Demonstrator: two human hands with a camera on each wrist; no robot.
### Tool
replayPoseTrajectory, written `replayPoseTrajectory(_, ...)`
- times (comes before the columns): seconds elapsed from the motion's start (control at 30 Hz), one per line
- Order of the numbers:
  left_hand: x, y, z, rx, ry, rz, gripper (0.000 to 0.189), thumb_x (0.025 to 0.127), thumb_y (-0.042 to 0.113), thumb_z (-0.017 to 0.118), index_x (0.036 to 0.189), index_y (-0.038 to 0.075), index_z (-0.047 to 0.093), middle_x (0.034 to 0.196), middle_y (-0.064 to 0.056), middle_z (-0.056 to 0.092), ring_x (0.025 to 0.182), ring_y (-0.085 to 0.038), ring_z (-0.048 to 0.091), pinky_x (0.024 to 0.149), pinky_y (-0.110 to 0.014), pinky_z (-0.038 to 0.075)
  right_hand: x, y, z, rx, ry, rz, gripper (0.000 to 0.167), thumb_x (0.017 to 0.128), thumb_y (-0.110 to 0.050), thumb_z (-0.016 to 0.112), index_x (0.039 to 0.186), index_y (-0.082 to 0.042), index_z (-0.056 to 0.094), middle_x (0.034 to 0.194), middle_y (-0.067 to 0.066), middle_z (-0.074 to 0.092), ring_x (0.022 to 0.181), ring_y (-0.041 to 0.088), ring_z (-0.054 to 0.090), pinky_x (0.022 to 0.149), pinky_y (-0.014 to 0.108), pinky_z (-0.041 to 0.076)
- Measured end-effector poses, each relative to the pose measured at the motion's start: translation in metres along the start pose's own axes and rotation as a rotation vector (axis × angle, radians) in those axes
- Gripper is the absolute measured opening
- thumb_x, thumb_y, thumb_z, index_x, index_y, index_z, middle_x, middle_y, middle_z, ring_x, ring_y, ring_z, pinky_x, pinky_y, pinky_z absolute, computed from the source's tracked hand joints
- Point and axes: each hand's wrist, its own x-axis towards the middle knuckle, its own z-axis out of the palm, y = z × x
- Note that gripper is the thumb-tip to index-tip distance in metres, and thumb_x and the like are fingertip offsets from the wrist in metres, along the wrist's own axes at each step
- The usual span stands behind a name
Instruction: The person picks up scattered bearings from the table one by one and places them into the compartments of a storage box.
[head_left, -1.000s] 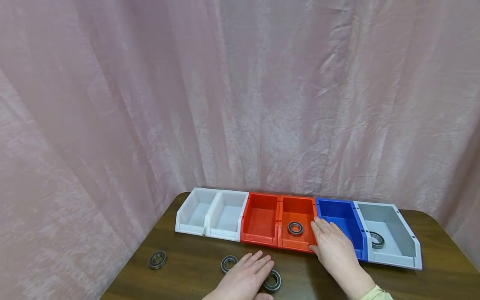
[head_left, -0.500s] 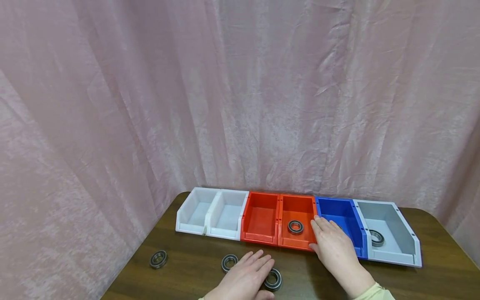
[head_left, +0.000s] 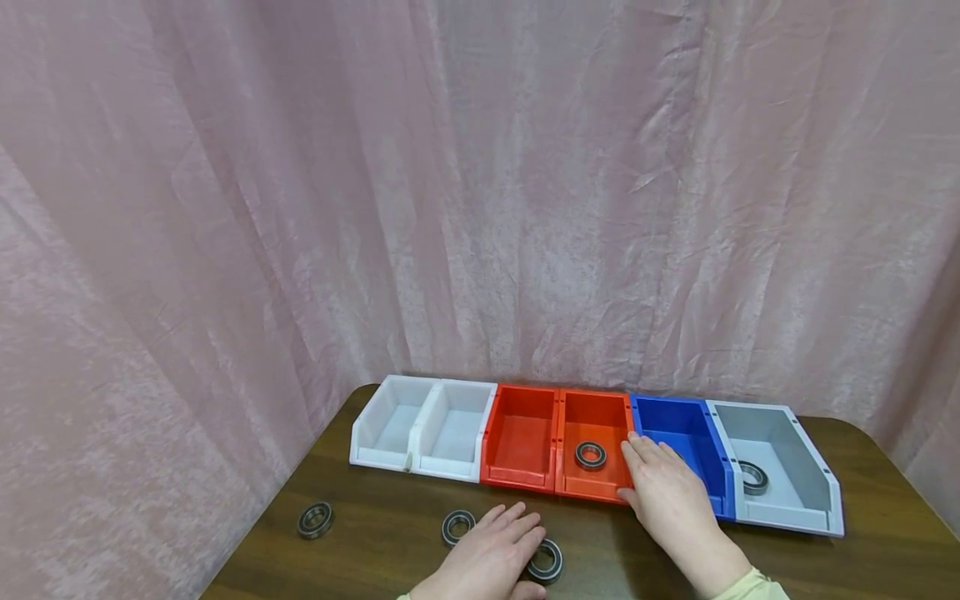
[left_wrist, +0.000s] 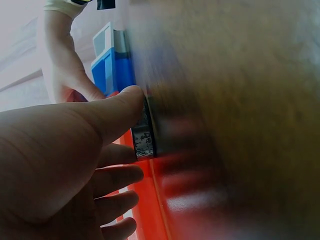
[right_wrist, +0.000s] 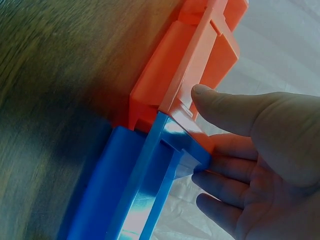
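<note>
My left hand hovers palm down low over the table, fingers relaxed and straight. Beside its thumb and index finger lies a ball bearing, partly hidden by the hand. In the left wrist view this bearing stands edge-on between thumb and index finger. A second bearing peeks out left of that hand. My right hand rests at the shared wall of an orange-red bin and a blue bin, its fingertips on the rim and the thumb over the orange-red side.
One bearing sits in the orange-red bin, another bearing in the grey bin. A red bin and two white bins continue the row leftward. Another bearing lies on the table's left side. Pink curtains hang behind.
</note>
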Motion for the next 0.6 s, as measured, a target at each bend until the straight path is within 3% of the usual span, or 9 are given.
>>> replayPoseTrajectory(0.13,0.0012,-0.0004,0.0003,-0.015,-0.019,-0.004,0.063,0.100,0.059,0.076,0.146,0.016,0.071,0.152,0.000,0.066,0.148,-0.025,0.056,0.122,-0.046,0.047,-0.0006,-0.0003,0.0004,0.003,-0.003,0.004,0.067,0.082,-0.025,0.099,0.134,0.008,0.072,0.142,0.028,0.069,0.133,0.045,0.066,0.116,0.060,0.049)
replayPoseTrajectory(0.6,0.0058,0.0030,0.0006,0.023,0.006,0.005,0.059,0.098,0.057,0.080,0.139,0.016,0.073,0.146,0.002,0.070,0.144,-0.022,0.060,0.120,-0.045,0.049,-0.0009,-0.0013,0.0005,0.005,0.016,-0.001,0.066,0.082,-0.024,0.099,0.133,0.008,0.072,0.141,0.027,0.069,0.132,0.045,0.067,0.115,0.060,0.050)
